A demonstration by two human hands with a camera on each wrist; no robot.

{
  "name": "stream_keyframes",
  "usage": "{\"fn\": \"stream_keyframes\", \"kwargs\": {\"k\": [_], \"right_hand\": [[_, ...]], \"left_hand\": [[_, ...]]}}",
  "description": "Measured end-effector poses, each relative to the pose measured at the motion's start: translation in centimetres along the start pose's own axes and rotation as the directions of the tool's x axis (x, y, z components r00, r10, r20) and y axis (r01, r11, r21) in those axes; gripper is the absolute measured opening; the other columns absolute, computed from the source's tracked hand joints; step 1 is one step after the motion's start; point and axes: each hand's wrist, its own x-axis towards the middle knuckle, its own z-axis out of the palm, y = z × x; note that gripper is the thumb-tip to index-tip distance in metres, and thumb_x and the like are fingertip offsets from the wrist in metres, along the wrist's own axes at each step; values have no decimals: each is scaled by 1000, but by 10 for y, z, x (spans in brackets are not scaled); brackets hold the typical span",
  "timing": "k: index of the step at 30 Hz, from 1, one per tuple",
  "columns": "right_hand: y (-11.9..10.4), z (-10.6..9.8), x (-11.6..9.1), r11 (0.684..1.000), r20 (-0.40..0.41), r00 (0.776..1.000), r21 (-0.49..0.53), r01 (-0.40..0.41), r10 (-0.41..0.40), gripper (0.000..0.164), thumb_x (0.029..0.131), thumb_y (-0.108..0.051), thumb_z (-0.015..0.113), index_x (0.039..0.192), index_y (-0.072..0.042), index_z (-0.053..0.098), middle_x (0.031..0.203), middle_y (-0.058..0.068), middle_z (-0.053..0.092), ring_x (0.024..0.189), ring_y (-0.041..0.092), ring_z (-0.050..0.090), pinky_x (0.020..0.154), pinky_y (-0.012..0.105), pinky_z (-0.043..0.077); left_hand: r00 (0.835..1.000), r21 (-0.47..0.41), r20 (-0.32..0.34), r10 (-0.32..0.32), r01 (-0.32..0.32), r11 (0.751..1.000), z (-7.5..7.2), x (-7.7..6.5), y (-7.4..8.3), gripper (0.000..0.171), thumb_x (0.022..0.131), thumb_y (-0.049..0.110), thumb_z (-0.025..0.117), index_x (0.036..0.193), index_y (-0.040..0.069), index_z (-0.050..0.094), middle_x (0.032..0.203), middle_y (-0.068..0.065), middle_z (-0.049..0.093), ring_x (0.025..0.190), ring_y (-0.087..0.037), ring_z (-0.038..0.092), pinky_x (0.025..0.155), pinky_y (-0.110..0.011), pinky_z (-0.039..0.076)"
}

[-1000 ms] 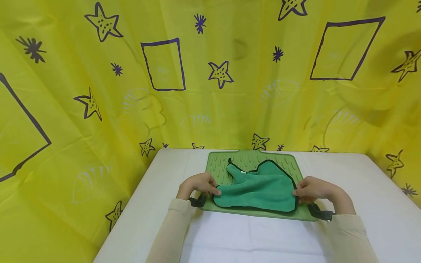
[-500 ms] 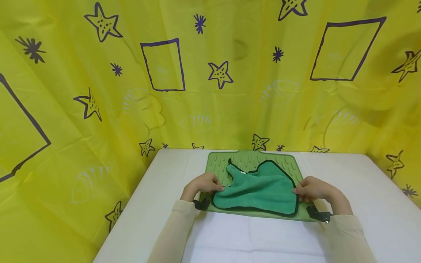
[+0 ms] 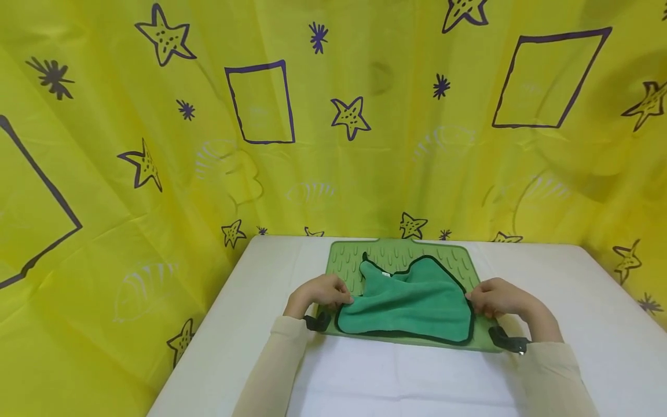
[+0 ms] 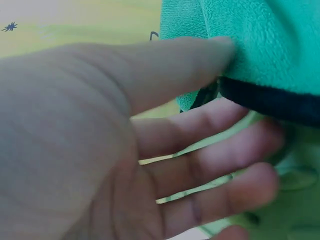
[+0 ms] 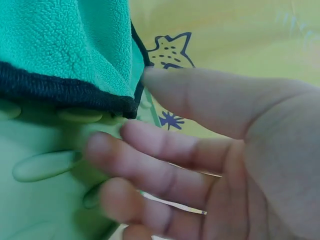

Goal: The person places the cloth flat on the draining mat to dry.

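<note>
A green towel (image 3: 406,307) with a dark trimmed edge lies partly folded and wrinkled on a light green ridged mat (image 3: 344,263). At its left side my left hand (image 3: 325,291) pinches the edge; in the left wrist view the thumb lies on top of the fabric, the index finger under the dark trim (image 4: 270,97), and the other fingers are spread below. My right hand (image 3: 502,298) pinches the towel's right edge. In the right wrist view, the thumb and index finger meet the towel corner (image 5: 131,106), with the remaining fingers loosely bent over the mat.
The mat rests on a white table (image 3: 354,382). Behind and to the left hangs a yellow curtain (image 3: 312,168) printed with stars and frames. Dark wrist mounts (image 3: 508,340) sit close to the mat's front corners.
My left hand has shifted a little to the right, its grip moving inward. My right hand has slid slightly up the right edge. The towel's front right corner lies slightly nearer me.
</note>
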Motion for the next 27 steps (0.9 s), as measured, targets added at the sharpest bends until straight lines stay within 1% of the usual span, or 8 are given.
{"fn": "stream_keyframes", "kwargs": {"k": [2,5,9,14,18,20,23,27], "right_hand": [[1,-1,1,1000,-49,999,7,-18,19,30,104,-22,56,93,4,63,78,5,60,72,18,55,64,30,46],[3,-4,3,999,-121,992,23,-30,32,33,106,-26,53,103,6,62,85,7,62,79,19,58,71,33,50],[1,-6,5,999,-191,981,32,-4,10,41,108,-29,50,114,10,60,95,13,66,85,22,59,75,34,53],[-7,-6,10,999,-261,964,3,51,-49,43,108,-28,50,122,12,58,111,24,67,95,27,61,77,34,53],[-15,-3,20,996,-258,962,-44,75,-84,39,107,-27,52,118,10,61,112,24,67,96,29,60,76,36,51],[-18,-2,27,994,-237,967,-74,83,-98,37,107,-26,54,117,9,63,112,24,67,98,30,61,78,39,52],[-24,-1,39,989,-204,973,-120,84,-108,35,106,-26,56,116,7,64,116,26,66,103,36,62,84,47,54],[-29,-2,54,985,-168,980,-153,84,-110,37,105,-23,57,121,10,60,124,33,62,114,47,60,93,58,52]], "left_hand": [[999,-12,-40,0,0,1000,0,2,-1,16,97,21,67,93,8,75,75,-1,67,64,-12,60,60,-26,48],[989,10,-145,18,-17,1000,1,7,-2,17,97,20,65,98,7,75,81,-4,71,66,-12,60,60,-26,49],[964,35,-266,7,3,999,1,14,1,20,97,24,66,102,8,76,88,-4,71,66,-12,57,58,-27,47],[933,26,-360,-23,35,999,-5,28,4,23,99,28,65,104,8,77,97,-9,73,71,-17,62,62,-29,49],[920,55,-390,-32,58,997,-11,46,1,24,100,27,65,105,8,78,105,-9,76,80,-17,65,66,-29,50],[921,75,-388,-41,76,994,-12,54,0,23,100,28,65,104,9,79,104,-8,77,76,-16,63,63,-28,49],[925,90,-377,-46,86,992,-11,67,-2,23,100,28,66,97,10,80,90,-3,75,65,-12,55,57,-25,43],[938,39,-342,-55,73,997,-8,79,-2,29,100,29,67,86,7,80,66,4,55,57,-10,41,53,-24,33]]}}
